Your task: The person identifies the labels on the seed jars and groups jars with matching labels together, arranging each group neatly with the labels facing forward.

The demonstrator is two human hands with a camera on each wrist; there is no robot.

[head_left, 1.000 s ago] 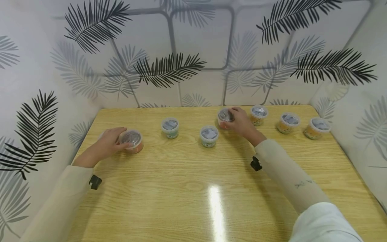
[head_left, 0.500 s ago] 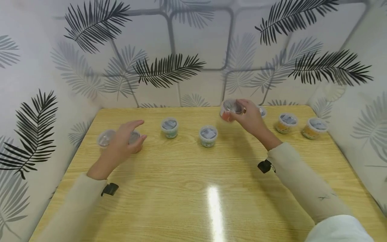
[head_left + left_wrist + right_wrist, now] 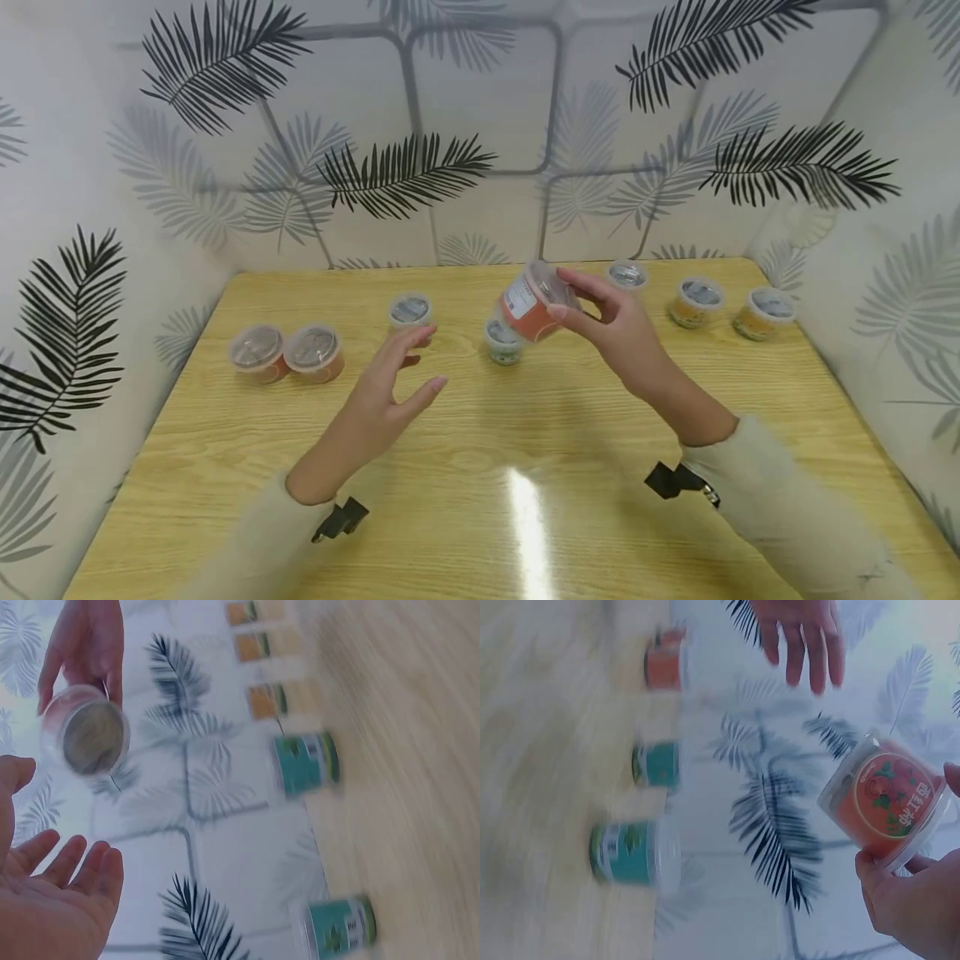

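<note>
My right hand pinches a clear-lidded plastic tub by its lid end and holds it tilted above the table. In the right wrist view, the tub shows a red label with a tomato picture. My left hand hangs over the table with its fingers spread and nothing in it, to the left of the held tub. Behind the raised tub, a green-labelled tub is partly hidden. Beyond the left fingertips stands another green-labelled tub.
Two red tubs, a left one and a right one, stand side by side at the table's left. Several orange-labelled tubs line the back right, among them one near the end. A patterned wall rises behind the table.
My right hand has lifted the red tub off the table, tilted it and brought it forward and left. The left hand has let go of a red tub and moved right.
</note>
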